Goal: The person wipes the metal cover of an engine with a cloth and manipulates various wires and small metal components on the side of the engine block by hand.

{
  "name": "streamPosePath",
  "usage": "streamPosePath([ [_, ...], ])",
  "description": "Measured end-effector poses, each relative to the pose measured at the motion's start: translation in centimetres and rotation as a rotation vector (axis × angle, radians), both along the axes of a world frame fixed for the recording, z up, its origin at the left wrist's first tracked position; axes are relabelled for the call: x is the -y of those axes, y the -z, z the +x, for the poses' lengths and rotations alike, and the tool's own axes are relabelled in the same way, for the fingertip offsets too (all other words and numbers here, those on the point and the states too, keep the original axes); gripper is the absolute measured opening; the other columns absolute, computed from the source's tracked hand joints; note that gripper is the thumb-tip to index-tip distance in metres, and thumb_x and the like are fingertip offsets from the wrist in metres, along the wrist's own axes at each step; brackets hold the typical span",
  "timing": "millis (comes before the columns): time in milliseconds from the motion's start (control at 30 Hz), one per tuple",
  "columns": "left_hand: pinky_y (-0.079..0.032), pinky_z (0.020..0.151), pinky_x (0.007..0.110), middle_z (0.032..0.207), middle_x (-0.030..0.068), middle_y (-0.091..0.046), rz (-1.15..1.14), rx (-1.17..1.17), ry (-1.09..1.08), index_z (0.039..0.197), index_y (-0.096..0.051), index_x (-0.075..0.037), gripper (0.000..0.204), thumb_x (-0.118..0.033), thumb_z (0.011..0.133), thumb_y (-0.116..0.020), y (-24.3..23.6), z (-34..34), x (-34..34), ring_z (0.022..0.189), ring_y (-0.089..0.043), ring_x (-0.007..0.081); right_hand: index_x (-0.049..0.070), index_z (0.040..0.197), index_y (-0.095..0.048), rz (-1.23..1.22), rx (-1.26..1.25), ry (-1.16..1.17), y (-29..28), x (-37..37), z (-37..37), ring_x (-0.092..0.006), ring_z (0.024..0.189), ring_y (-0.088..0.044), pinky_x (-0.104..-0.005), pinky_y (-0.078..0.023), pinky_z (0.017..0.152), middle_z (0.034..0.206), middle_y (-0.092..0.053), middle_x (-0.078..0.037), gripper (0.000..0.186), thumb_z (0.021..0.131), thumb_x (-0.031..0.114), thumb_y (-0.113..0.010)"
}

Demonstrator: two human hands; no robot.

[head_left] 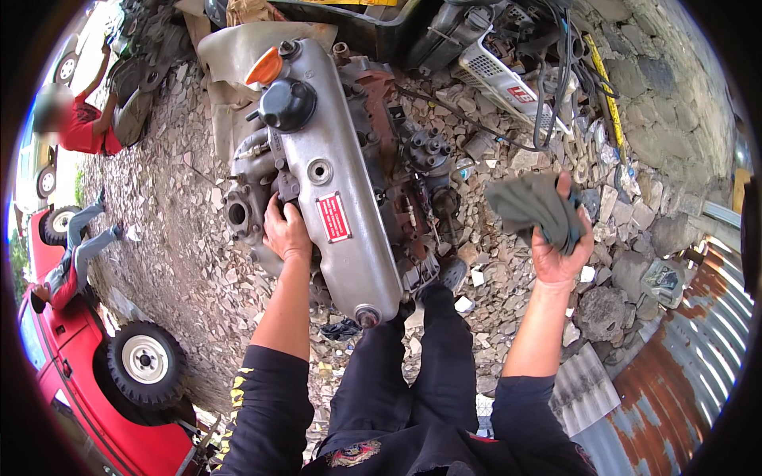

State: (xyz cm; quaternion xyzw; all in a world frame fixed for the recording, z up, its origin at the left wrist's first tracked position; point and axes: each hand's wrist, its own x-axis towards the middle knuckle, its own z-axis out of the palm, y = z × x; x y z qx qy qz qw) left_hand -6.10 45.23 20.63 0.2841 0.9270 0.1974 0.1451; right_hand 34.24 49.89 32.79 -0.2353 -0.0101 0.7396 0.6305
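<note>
An engine stands in front of me, topped by a long silver valve cover [337, 159] with a red label on it. A black oil filler cap [287, 105] and an orange piece [264, 67] sit at the cover's far end. My left hand [286, 228] rests at the engine's left side, beside the manifold [240, 208]; its fingertips are partly hidden among the parts there. Off to the right, clear of the engine, my right hand [562, 246] grips a crumpled grey-green rag [533, 208], thumb and fingers wrapped round it.
Broken stone covers the ground. A white plastic crate [504, 75] with black cables lies at the far right, near a stone wall [675, 95]. Rusty corrugated sheet [675, 357] is at the near right. At left are a red vehicle [87, 381] and two people, one in a red shirt [87, 127].
</note>
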Motion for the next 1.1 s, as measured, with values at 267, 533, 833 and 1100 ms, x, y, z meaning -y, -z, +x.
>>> streamPosePath([
  [267,-0.029,0.103,0.048,0.129,0.0028,-0.06,0.109,0.012,0.036,0.128,-0.059,-0.021,0.047,-0.037,0.085,-0.049,1.4,-1.0,0.8,0.12,-0.053,0.025,-0.002,0.121,-0.055,0.014,0.416,-0.117,-0.2,-9.7,-3.5,-0.0211,0.1,-0.065,-0.0362,-0.053,0.088,0.111,-0.066,-0.012,0.031,0.094,0.012,-0.061],
  [533,-0.034,0.104,0.044,0.131,0.0081,-0.057,0.177,-0.008,0.139,0.126,-0.058,-0.01,0.045,-0.03,0.086,-0.048,1.3,-1.4,1.1,0.121,-0.052,0.0293,-0.002,0.117,-0.061,0.1,0.76,-0.163,3.8,-15.0,-8.0,-0.0105,0.094,-0.061,-0.0235,-0.048,0.086,0.102,-0.069,-0.007,0.03,0.095,0.019,-0.063],
  [833,-0.037,0.104,0.042,0.132,0.0157,-0.054,0.188,-0.074,0.299,0.125,-0.055,-0.002,0.045,-0.021,0.085,-0.044,0.6,-1.4,0.9,0.121,-0.05,0.0347,-0.001,0.107,-0.068,0.653,1.524,-0.992,7.0,-16.6,-17.7,-0.0308,0.102,-0.065,-0.0363,-0.049,0.089,0.106,-0.068,-0.02,0.031,0.089,0.024,-0.064],
  [1100,-0.037,0.105,0.043,0.13,0.0179,-0.053,0.197,-0.043,0.291,0.123,-0.054,0.0,0.045,-0.02,0.085,-0.043,0.2,-1.0,0.9,0.121,-0.049,0.036,0.017,0.129,-0.061,0.99,1.659,-1.348,10.1,-16.4,-19.2,-0.0372,0.125,-0.046,-0.0427,-0.039,0.105,0.131,-0.047,-0.017,0.056,0.077,0.001,-0.053],
])
